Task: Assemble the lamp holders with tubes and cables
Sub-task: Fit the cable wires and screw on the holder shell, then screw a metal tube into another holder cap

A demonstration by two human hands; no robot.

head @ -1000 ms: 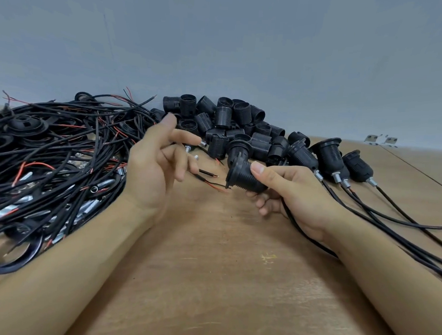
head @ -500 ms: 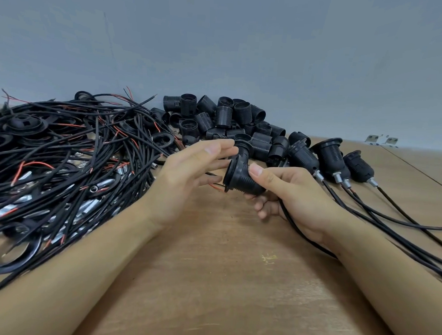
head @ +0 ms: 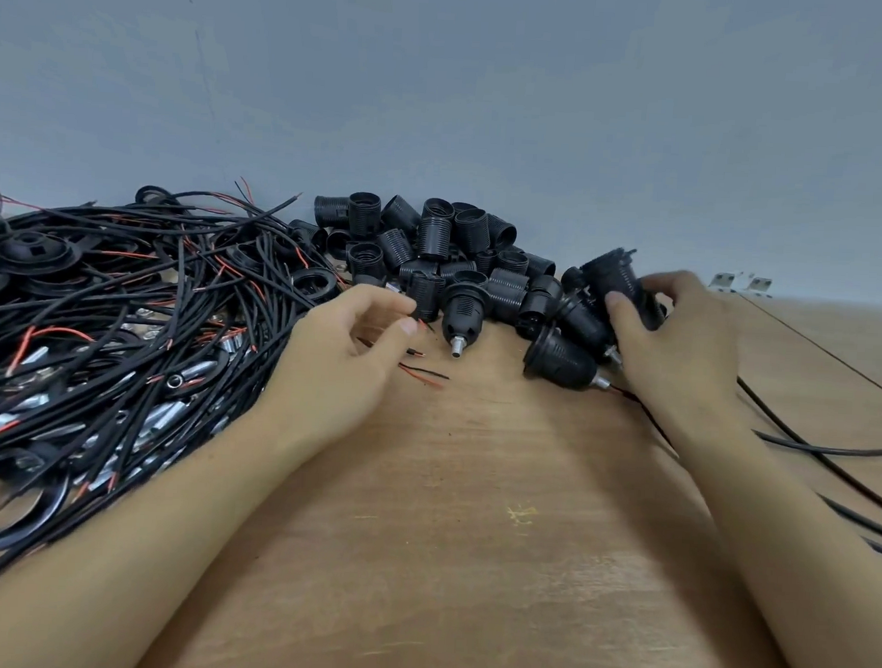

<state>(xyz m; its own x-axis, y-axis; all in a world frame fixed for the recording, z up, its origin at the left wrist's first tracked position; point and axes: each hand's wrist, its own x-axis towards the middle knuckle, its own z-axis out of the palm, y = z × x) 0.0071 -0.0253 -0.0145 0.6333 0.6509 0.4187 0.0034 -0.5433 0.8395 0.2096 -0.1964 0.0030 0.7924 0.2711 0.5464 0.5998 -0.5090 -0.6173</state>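
Nearest the camera, bare wooden table (head: 469, 539) is seen between both forearms, matte and grainy. Just ahead of the left hand (head: 346, 349), thin red-and-black wire ends (head: 424, 373) lie loose; thumb and forefinger are curled as if pinching, but what is held cannot be told. Left of that hand, a tangle of black cables (head: 123, 317) with shiny metal tubes (head: 164, 416) is piled. The right hand (head: 678, 341) is wrapped round a black ribbed lamp holder (head: 618, 281), set down among finished holders (head: 560, 360) just left of it. Judged step: parking the finished unit, fetching the next cable. It should be laid with its cable trailing clear, so nothing snags. Beyond both hands, loose threaded plastic sleeves (head: 433, 241) are heaped, cylindrical, hard.
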